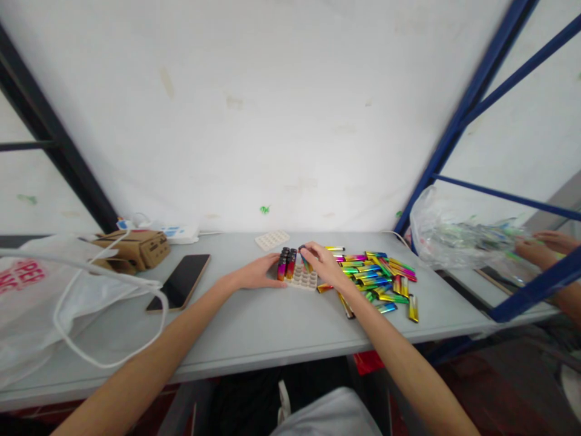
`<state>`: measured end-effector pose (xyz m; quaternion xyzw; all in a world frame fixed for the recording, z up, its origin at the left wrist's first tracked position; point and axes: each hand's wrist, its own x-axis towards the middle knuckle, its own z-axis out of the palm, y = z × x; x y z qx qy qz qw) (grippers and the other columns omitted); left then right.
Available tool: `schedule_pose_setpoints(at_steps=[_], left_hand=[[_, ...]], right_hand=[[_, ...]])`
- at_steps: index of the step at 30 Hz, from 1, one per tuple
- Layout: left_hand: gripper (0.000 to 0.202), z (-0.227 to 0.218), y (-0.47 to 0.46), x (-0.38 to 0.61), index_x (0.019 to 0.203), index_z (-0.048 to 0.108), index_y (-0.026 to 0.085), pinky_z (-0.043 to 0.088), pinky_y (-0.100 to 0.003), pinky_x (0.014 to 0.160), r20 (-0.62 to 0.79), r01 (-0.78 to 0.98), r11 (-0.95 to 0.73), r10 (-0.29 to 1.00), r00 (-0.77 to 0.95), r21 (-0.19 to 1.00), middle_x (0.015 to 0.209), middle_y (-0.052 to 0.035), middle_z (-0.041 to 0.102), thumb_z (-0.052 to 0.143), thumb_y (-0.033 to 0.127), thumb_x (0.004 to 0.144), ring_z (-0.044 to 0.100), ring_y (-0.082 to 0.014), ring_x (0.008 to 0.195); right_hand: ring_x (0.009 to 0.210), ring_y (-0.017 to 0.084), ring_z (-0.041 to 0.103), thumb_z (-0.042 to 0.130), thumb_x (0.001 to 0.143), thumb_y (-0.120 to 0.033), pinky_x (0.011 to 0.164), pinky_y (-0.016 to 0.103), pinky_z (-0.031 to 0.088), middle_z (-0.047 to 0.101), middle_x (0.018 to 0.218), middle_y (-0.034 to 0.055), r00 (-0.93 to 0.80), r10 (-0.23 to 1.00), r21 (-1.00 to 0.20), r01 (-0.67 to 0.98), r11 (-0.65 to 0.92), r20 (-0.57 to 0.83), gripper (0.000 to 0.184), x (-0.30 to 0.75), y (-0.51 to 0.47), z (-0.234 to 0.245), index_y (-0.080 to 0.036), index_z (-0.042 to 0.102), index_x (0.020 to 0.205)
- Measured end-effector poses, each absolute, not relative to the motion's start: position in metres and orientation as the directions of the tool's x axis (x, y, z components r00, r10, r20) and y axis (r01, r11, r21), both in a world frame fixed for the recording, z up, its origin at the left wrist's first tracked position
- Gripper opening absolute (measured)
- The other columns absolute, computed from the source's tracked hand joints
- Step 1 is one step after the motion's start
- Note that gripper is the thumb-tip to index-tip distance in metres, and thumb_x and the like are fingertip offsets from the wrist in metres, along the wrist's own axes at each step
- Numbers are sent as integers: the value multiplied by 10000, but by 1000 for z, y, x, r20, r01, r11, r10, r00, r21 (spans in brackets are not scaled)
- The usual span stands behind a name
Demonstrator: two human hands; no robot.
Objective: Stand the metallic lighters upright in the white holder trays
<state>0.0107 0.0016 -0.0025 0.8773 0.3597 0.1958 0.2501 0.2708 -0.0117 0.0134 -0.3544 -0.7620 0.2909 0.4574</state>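
A white slotted tray (305,279) lies on the grey table (254,327), with several rainbow-coloured lighters (287,264) standing upright in its left slots. My left hand (258,272) rests against the tray's left side, fingers curled on it. My right hand (323,261) hovers over the tray and pinches one rainbow lighter (305,261) above the slots. A loose pile of the same shiny lighters (379,278) lies on the table just right of the tray.
A spare white tray (272,240) lies near the wall. A dark phone (180,281), a cardboard box (136,247), a power strip (175,232) and a white plastic bag (40,303) sit at left. Another person's hands (542,247) handle a clear bag (454,233) behind the blue frame (526,297).
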Motion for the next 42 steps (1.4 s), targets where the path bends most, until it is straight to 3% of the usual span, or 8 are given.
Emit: schedule_pose_setpoints(at_steps=[2, 7, 12, 18, 24, 32, 39, 42], left_hand=[[853, -3, 2, 11, 1512, 530, 150, 421, -467, 1221, 166, 534, -619, 728, 665, 577, 1540, -166, 598, 835, 575, 839, 577, -371, 1397], [828, -3, 1, 12, 1470, 574, 148, 449, -483, 1196, 178, 539, -617, 736, 653, 573, 1502, -161, 629, 849, 575, 816, 612, -384, 1348], [793, -3, 2, 11, 1442, 594, 144, 464, -471, 1177, 178, 540, -627, 729, 661, 562, 1446, -156, 662, 850, 564, 819, 632, -369, 1309], [820, -4, 2, 11, 1501, 547, 185, 414, -481, 1223, 206, 501, -645, 709, 675, 577, 1535, -147, 608, 850, 546, 829, 580, -362, 1392], [613, 2, -3, 15, 1312, 656, 184, 500, -449, 1124, 197, 462, -628, 701, 686, 627, 1349, -110, 717, 825, 530, 836, 667, -339, 1236], [729, 3, -3, 13, 1406, 611, 179, 451, -495, 1184, 194, 495, -626, 716, 670, 603, 1445, -145, 669, 838, 555, 824, 619, -366, 1329], [708, 2, -3, 12, 1375, 624, 172, 466, -494, 1172, 190, 511, -618, 728, 658, 597, 1405, -149, 689, 834, 565, 824, 632, -369, 1312], [722, 1, -3, 12, 1372, 620, 157, 476, -488, 1157, 176, 523, -607, 736, 653, 598, 1399, -159, 690, 832, 573, 821, 644, -374, 1291]], right_hand=[[879, 199, 653, 593, 983, -662, 761, 294, 520, 698, 936, 65, -368, 749, -678, 325, 659, 551, 484, 271, -14, 15, -192, 709, 964], [585, 157, 588, 608, 1021, -563, 615, 272, 436, 650, 639, -12, -410, 753, -578, 483, 658, 515, 384, 270, -20, 11, -197, 684, 933], [659, 173, 674, 575, 1055, -535, 645, 261, 467, 754, 763, 17, -441, 736, -582, 451, 676, 513, 333, 270, -22, 5, -215, 644, 993], [662, 177, 653, 632, 1059, -411, 652, 262, 419, 735, 764, 12, -577, 701, -457, 533, 712, 420, 206, 265, -25, 6, -208, 663, 1073], [656, 172, 646, 674, 1040, -390, 624, 252, 391, 704, 749, 3, -591, 723, -498, 535, 683, 356, 180, 245, -33, 6, -222, 637, 987], [576, 168, 670, 515, 1102, -436, 604, 269, 469, 733, 742, -15, -603, 729, -665, 404, 628, 323, 220, 259, -27, 2, -246, 547, 997], [612, 184, 717, 518, 1095, -449, 651, 284, 519, 749, 744, -2, -607, 717, -663, 385, 642, 341, 232, 259, -28, 3, -252, 508, 971], [614, 187, 725, 477, 1105, -468, 612, 275, 518, 755, 760, 5, -611, 736, -728, 357, 585, 292, 240, 257, -30, 2, -247, 507, 1019]])
